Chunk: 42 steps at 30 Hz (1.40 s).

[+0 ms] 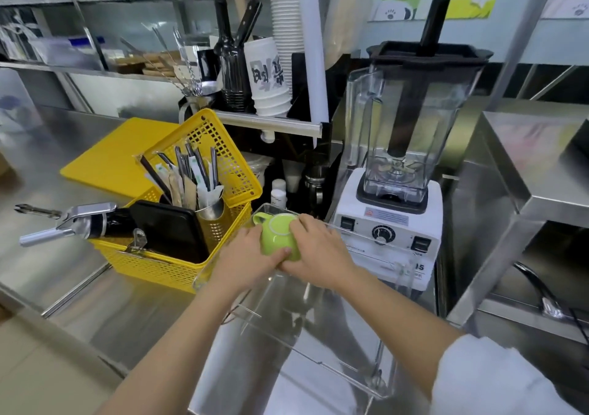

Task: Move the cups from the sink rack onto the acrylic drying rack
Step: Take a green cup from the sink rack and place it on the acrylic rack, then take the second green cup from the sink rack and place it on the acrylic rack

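Note:
A green cup (278, 234) is upside down, its base ring facing up and its handle pointing to the upper left. My left hand (247, 255) grips its left side with the thumb across the front. My right hand (318, 255) covers its right side. Both hold it at the far end of the clear acrylic drying rack (318, 351), which stands on the steel counter in front of me. Whether the cup rests on the rack or hovers just above it I cannot tell. No other cups and no sink rack are in view.
A yellow basket (165, 264) with utensils and a black tray sits just left of the rack. A white blender (395, 191) stands right behind it. A yellow board (111, 156), paper cup stacks (271, 76) and steel shelving (526, 197) surround the spot.

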Each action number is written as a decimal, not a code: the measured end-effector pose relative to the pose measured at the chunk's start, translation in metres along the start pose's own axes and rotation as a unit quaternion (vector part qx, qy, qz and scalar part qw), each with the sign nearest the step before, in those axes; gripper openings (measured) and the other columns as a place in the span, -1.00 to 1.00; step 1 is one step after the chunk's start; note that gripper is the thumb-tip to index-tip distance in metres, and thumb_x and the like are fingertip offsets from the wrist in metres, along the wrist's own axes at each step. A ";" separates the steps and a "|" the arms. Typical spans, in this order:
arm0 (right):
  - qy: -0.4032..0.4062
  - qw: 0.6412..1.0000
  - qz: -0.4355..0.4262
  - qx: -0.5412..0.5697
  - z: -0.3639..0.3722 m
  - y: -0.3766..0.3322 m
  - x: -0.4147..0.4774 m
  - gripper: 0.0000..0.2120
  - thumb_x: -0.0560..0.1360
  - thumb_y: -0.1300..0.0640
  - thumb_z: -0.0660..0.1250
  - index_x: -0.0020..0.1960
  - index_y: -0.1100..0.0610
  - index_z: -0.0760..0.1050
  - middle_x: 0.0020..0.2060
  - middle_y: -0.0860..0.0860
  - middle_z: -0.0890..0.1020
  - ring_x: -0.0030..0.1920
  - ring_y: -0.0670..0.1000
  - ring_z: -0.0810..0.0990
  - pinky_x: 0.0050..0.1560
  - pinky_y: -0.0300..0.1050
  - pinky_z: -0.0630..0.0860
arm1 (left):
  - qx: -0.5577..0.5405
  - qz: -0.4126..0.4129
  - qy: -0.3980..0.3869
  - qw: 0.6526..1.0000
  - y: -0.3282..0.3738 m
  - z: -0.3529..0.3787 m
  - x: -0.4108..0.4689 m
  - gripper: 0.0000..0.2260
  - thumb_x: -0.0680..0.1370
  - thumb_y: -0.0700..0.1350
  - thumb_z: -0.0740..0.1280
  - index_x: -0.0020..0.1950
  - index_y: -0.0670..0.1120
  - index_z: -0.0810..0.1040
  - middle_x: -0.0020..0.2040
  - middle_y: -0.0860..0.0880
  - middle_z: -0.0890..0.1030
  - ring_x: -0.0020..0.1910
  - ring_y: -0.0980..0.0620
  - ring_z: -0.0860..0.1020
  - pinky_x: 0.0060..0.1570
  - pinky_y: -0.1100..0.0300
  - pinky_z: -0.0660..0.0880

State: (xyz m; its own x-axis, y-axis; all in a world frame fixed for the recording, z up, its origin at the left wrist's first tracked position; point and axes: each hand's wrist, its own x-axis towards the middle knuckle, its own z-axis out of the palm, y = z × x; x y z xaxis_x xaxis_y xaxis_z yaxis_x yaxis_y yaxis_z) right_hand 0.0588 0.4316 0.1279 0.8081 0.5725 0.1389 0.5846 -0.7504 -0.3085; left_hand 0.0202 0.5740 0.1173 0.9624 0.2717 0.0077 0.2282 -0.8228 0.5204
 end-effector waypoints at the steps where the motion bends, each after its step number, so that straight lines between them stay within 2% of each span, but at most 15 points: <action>1: -0.018 1.000 -0.006 -0.007 -0.005 0.002 -0.003 -0.38 0.36 -0.18 0.32 0.30 0.10 0.27 0.40 0.13 0.25 0.39 0.14 0.25 0.30 0.15 0.25 | 0.025 0.005 -0.004 1.000 0.002 -0.003 -0.001 -0.32 0.37 0.32 0.27 0.36 -0.05 0.33 0.26 -0.14 0.46 0.26 -0.17 0.44 0.21 -0.04 0.39; 3: -0.034 0.999 -0.002 -0.003 -0.021 0.005 -0.013 -0.30 0.37 -0.22 0.30 0.41 -0.01 0.16 0.50 0.08 0.11 0.45 0.12 0.17 0.37 0.17 0.16 | 0.072 0.038 0.026 0.996 0.015 -0.006 -0.003 -0.30 0.41 0.31 0.24 0.44 -0.03 0.23 0.35 -0.13 0.41 0.31 -0.17 0.40 0.22 -0.01 0.36; 6: 0.010 1.000 0.007 0.029 -0.046 0.020 -0.037 -0.29 0.41 -0.16 0.27 0.46 -0.07 0.04 0.49 0.04 0.15 0.42 0.13 0.25 0.33 0.11 0.25 | 0.073 0.113 0.072 0.988 0.051 -0.004 -0.014 -0.26 0.38 0.36 0.14 0.45 -0.03 0.24 0.38 -0.10 0.41 0.34 -0.11 0.38 0.26 0.04 0.31; 8: 0.023 0.999 0.016 0.035 -0.057 0.036 -0.058 -0.29 0.41 -0.15 0.26 0.47 -0.10 0.02 0.49 0.03 0.16 0.43 0.11 0.23 0.34 0.11 0.26 | 0.059 0.174 0.068 0.981 0.080 0.006 -0.023 -0.26 0.34 0.35 0.10 0.41 -0.03 0.31 0.35 -0.08 0.45 0.32 -0.07 0.40 0.25 0.08 0.30; 12: 0.053 0.996 0.068 0.015 -0.070 0.085 -0.108 -0.22 0.32 -0.33 0.14 0.46 -0.14 -0.02 0.48 0.00 0.19 0.43 0.06 0.26 0.34 0.09 0.26 | 0.028 0.253 0.026 0.967 0.133 0.040 -0.041 -0.30 0.32 0.36 0.08 0.36 0.04 0.36 0.29 0.00 0.49 0.27 0.00 0.42 0.21 0.11 0.34; 15: 0.078 0.990 0.120 0.004 -0.081 0.127 -0.154 -0.23 0.37 -0.26 0.22 0.47 -0.10 -0.01 0.47 0.01 0.20 0.41 0.06 0.29 0.32 0.06 0.28 | 0.006 0.280 -0.023 0.960 0.173 0.072 -0.056 -0.36 0.41 0.31 0.18 0.41 0.03 0.29 0.37 0.04 0.41 0.33 0.03 0.35 0.27 0.12 0.27; 20: 0.085 0.975 0.203 -0.016 -0.095 0.200 -0.239 -0.24 0.39 -0.24 0.23 0.48 -0.09 -0.03 0.47 0.01 0.20 0.42 0.05 0.26 0.32 0.09 0.30 | 0.004 0.336 -0.077 0.939 0.240 0.140 -0.086 -0.28 0.35 0.39 0.10 0.42 0.03 0.30 0.38 0.02 0.40 0.36 -0.01 0.36 0.31 0.04 0.33; 23: 0.081 0.961 0.265 -0.009 -0.102 0.240 -0.292 -0.23 0.40 -0.20 0.27 0.48 -0.07 -0.02 0.47 0.03 0.19 0.42 0.08 0.25 0.35 0.08 0.30 | 0.018 0.369 -0.122 0.921 0.282 0.183 -0.113 -0.29 0.38 0.37 0.13 0.42 0.01 0.29 0.41 -0.01 0.38 0.38 -0.02 0.34 0.35 0.04 0.29; 27: 0.095 0.929 0.358 0.012 -0.104 0.286 -0.359 -0.21 0.37 -0.26 0.29 0.47 -0.02 0.04 0.44 0.04 0.24 0.39 0.11 0.29 0.30 0.09 0.35 | 0.028 0.388 -0.185 0.902 0.333 0.238 -0.140 -0.26 0.37 0.41 0.09 0.43 0.01 0.27 0.43 -0.02 0.36 0.41 -0.01 0.29 0.38 0.09 0.24; 31: 0.108 0.890 0.442 0.028 -0.095 0.322 -0.414 -0.24 0.39 -0.29 0.26 0.43 0.07 0.11 0.36 0.08 0.34 0.33 0.16 0.36 0.21 0.11 0.43 | 0.036 0.365 -0.261 0.893 0.368 0.291 -0.162 -0.32 0.44 0.33 0.21 0.46 0.01 0.22 0.43 -0.04 0.34 0.41 -0.05 0.28 0.35 0.08 0.24; 33: 0.085 0.871 0.483 0.031 -0.088 0.335 -0.438 -0.26 0.43 -0.25 0.24 0.43 0.12 0.11 0.35 0.12 0.33 0.32 0.17 0.36 0.21 0.09 0.42 | 0.057 0.358 -0.284 0.888 0.381 0.317 -0.171 -0.34 0.47 0.28 0.21 0.46 -0.03 0.20 0.44 -0.07 0.33 0.40 -0.08 0.29 0.33 0.05 0.28; 36: 0.082 0.848 0.522 0.045 -0.073 0.352 -0.465 -0.39 0.46 -0.15 0.26 0.35 0.17 0.22 0.29 0.15 0.38 0.28 0.17 0.39 0.18 0.05 0.42 | 0.100 0.362 -0.307 0.874 0.395 0.350 -0.185 -0.34 0.48 0.30 0.17 0.45 -0.06 0.20 0.42 -0.11 0.36 0.37 -0.12 0.33 0.27 0.02 0.33; 39: 0.086 0.830 0.550 0.037 -0.060 0.359 -0.483 -0.52 0.49 -0.09 0.25 0.25 0.22 0.30 0.22 0.18 0.43 0.22 0.19 0.44 0.11 0.04 0.44 | 0.107 0.338 -0.341 0.871 0.400 0.378 -0.196 -0.40 0.49 0.29 0.15 0.40 -0.05 0.26 0.33 -0.11 0.46 0.27 -0.15 0.43 0.15 0.01 0.42; 42: 0.097 0.823 0.560 -0.002 -0.057 0.359 -0.486 -0.62 0.54 -0.05 0.18 0.17 0.24 0.34 0.14 0.19 0.48 0.13 0.21 0.51 -0.02 0.03 0.46 | 0.074 0.286 -0.367 0.882 0.399 0.404 -0.198 -0.56 0.49 0.21 0.21 0.24 -0.04 0.36 0.17 -0.10 0.56 0.12 -0.16 0.52 0.03 -0.03 0.50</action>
State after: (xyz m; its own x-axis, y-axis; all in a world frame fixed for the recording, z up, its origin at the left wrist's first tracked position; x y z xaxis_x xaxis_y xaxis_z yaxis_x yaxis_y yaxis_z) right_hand -0.1203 -0.1346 0.0039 0.8365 -0.5416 -0.0828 -0.5343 -0.7729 -0.3422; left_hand -0.0198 -0.0096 -0.0219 0.7508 -0.5604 -0.3496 -0.3616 -0.7917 0.4924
